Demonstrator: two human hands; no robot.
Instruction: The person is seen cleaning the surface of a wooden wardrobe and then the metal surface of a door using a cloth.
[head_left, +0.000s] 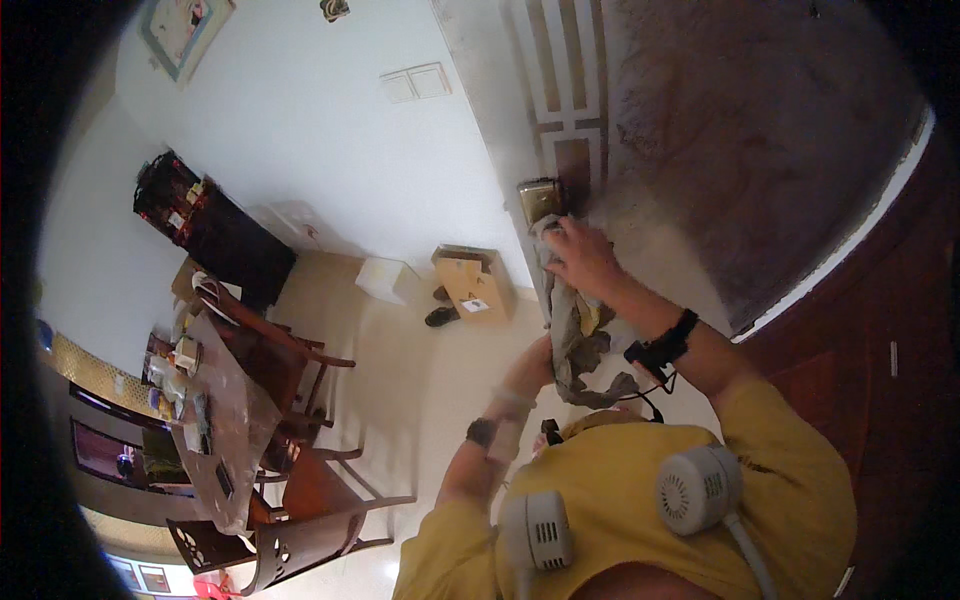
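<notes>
My right hand (586, 253) is closed on a crumpled grey cloth (581, 352). It presses the upper part of the cloth near a gold-coloured door lock plate (540, 201). From there the cloth hangs down between my arms, and a small yellow patch shows beside it. The lock plate sits on a pale door (487, 82) with a striped panel pattern. Lower down, my left hand (536, 361) is next to the hanging cloth. Its fingers are hidden, so its grip cannot be made out.
Against the white wall stand a cardboard box (480, 285), a white box (386, 280) and dark shoes (442, 315). To the left are wooden chairs (322, 487) around a covered table (232, 397) bearing several items. A dark cabinet (232, 240) stands behind. A neck fan (697, 491) rests on my chest.
</notes>
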